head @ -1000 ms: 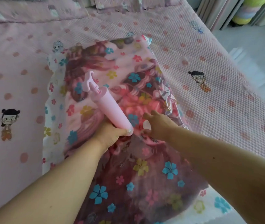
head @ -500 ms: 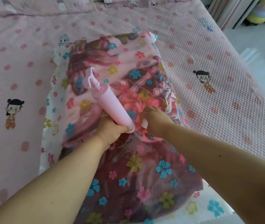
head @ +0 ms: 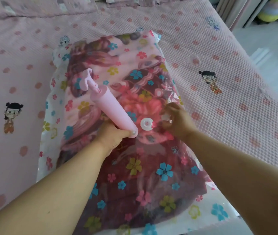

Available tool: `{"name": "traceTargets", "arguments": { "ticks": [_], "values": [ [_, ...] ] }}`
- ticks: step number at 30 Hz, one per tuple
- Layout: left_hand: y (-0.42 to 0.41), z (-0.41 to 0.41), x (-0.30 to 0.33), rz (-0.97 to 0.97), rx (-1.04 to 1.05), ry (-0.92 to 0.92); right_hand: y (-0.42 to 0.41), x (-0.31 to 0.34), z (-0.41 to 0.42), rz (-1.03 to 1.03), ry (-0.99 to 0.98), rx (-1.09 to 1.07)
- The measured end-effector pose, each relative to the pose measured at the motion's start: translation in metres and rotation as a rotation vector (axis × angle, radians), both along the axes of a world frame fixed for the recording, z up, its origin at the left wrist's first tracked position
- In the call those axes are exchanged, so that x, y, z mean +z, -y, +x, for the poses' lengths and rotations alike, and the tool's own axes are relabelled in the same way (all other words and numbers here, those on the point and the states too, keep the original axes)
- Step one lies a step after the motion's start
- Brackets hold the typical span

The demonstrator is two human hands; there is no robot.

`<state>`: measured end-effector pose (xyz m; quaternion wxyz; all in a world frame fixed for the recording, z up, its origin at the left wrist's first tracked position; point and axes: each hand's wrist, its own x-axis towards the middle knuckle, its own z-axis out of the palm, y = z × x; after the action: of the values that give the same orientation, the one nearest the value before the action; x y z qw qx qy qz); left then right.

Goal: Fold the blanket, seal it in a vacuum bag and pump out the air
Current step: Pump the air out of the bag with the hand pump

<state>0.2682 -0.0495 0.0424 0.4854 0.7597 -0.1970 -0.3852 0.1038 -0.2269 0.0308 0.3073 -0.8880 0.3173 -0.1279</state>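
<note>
On the pink dotted bedspread (head: 236,82) lies the vacuum bag (head: 223,216), flower-printed, with the folded blanket (head: 135,92) inside and showing through the clear plastic. Takes up the middle of the bed, swollen, not yet flattened. Near the bag's centre: a round white valve (head: 146,123), now bare, where half a second ago the right hand covered it. Just left of the valve, almost touching it, sits the lower end of the pink hand pump (head: 113,109), slanting up and away over the bag, handle at the far end. Left hand (head: 113,134) clamped round that lower end. Right hand (head: 177,119) drawn off to the right of the valve, fingers pinching a small white piece, probably the valve cap (head: 166,117), though too small to say for certain. Hands apart, valve between them. Means, by judgement, that folding and sealing are done and the port is opened; next comes seating the pump squarely on the valve before any stroke. Cap wants putting somewhere findable.
</note>
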Motion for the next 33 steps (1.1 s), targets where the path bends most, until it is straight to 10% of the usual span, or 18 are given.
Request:
{"name": "traceTargets", "arguments": {
  "ticks": [5,9,18,23,33],
  "values": [
    [0.013,-0.012,-0.004,-0.051,-0.009,-0.031,0.041,-0.038,-0.072,0.133,-0.141,-0.634],
    [0.028,-0.022,-0.006,-0.092,-0.017,-0.035,0.055,-0.075,-0.142,0.275,-0.368,-0.729],
    [0.044,-0.034,-0.017,-0.19,-0.111,0.009,0.068,-0.105,-0.175,0.299,-0.544,-0.646],
    [0.049,-0.029,-0.011,-0.095,-0.063,0.006,0.071,-0.05,-0.133,0.229,-0.261,-0.62],
    [0.065,0.017,0.04,0.071,-0.293,0.233,0.013,0.103,0.057,0.379,0.08,0.221]
  ]
}}
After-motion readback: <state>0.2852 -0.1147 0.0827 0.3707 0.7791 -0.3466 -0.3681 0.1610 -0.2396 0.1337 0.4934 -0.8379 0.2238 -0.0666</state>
